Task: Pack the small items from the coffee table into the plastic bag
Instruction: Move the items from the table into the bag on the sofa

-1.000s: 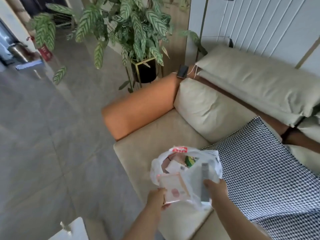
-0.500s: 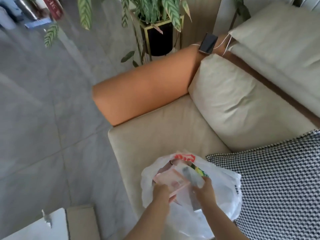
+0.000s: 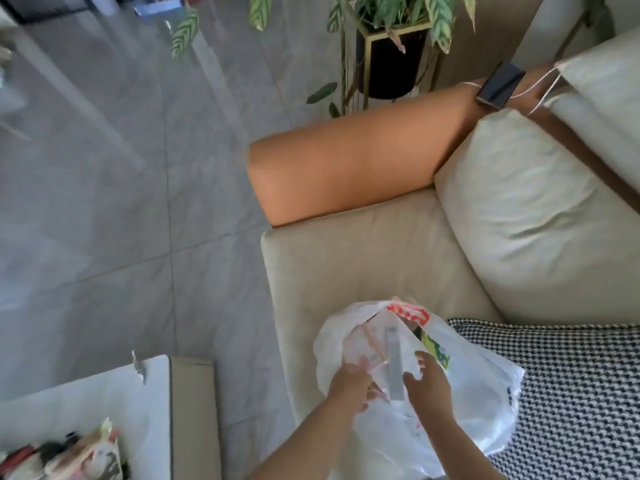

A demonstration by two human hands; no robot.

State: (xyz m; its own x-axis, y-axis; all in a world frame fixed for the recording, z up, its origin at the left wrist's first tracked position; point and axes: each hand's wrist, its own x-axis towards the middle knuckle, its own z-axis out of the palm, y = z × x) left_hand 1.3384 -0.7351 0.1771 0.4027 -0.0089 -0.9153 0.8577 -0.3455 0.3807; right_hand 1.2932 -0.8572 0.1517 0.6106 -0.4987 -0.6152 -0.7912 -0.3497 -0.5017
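A white plastic bag (image 3: 467,414) with red and green print lies open on the beige sofa seat (image 3: 363,258). My left hand (image 3: 349,386) pinches a pink packet (image 3: 358,344) at the bag's mouth. A long grey strip-shaped item (image 3: 394,365) stands in the opening between my hands. My right hand (image 3: 427,384) is just right of the strip with its fingers spread, and its thumb is close to the strip's edge. Other contents show dimly through the plastic. Several small items (image 3: 69,455) lie on the white coffee table (image 3: 86,403) at the bottom left.
An orange armrest (image 3: 346,168) borders the seat, with a dark phone (image 3: 500,85) and its cable at the far end. A black-and-white houndstooth throw (image 3: 571,393) lies right of the bag. A potted plant (image 3: 391,46) stands behind the armrest. Grey tiled floor (image 3: 121,202) spreads left.
The pink packet and grey strip have sunk deeper into the bag's mouth. My right hand has let go of the strip and spread its fingers. The view has tilted down, showing the coffee table.
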